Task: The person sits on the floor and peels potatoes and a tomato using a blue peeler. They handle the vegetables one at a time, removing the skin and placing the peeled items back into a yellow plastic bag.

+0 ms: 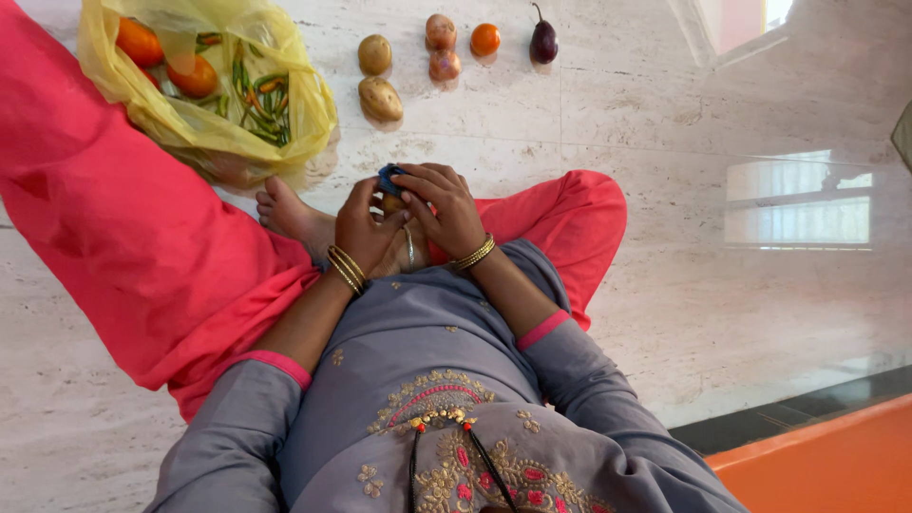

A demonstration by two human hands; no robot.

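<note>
My left hand (366, 228) grips a brown potato (392, 202); my right hand's (446, 209) grip closes on a blue-handled peeler (389, 176) over it.

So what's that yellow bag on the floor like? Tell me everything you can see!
The yellow bag is thin, see-through plastic, crinkled and lying open on the pale stone floor, partly over a pink-clad leg. Inside show orange-red tomatoes and green chillies. Its lower edge lies close to a bare foot. Neither hand touches it.
</note>
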